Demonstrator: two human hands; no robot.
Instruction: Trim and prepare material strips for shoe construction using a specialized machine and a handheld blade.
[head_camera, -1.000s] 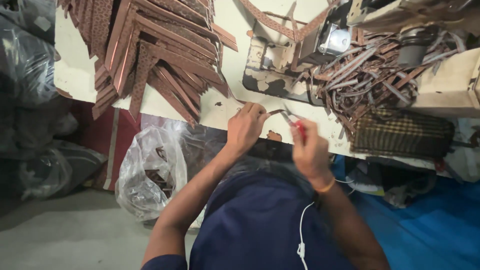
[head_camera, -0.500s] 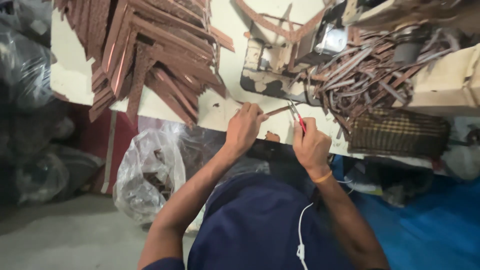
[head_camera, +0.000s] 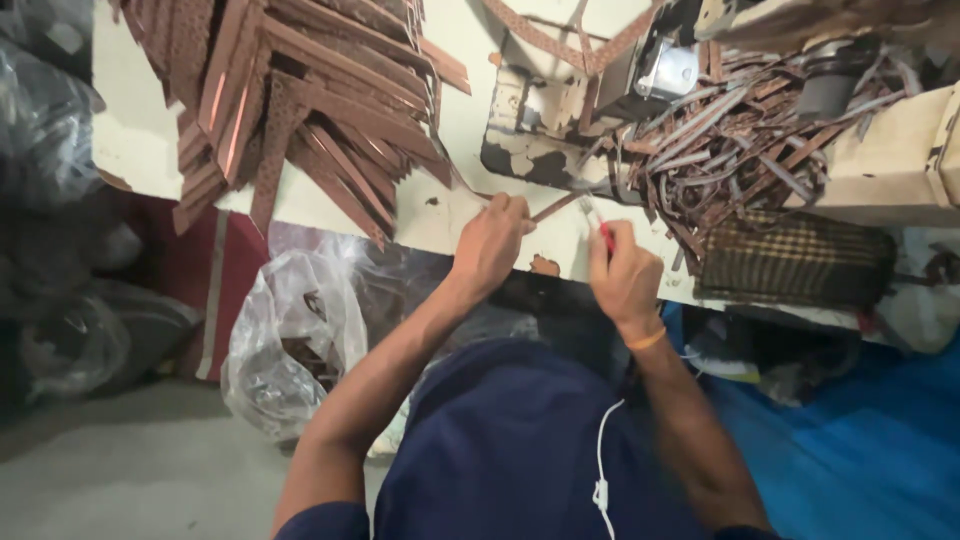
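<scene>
My left hand pinches one end of a thin brown leather strip over the front edge of the pale worktable. My right hand grips a small red-handled cutting tool whose tip meets the strip. Both hands are close together just in front of the sewing machine.
A fanned stack of brown leather strips lies at the table's left. A tangle of trimmed strips lies at the right, beside a woven dark pad. A clear plastic bag hangs below the table edge. Blue sheeting covers the floor at right.
Both hands have risen slightly toward the table edge and stayed together on the strip. The view has shifted a little; the stacks have not moved.
</scene>
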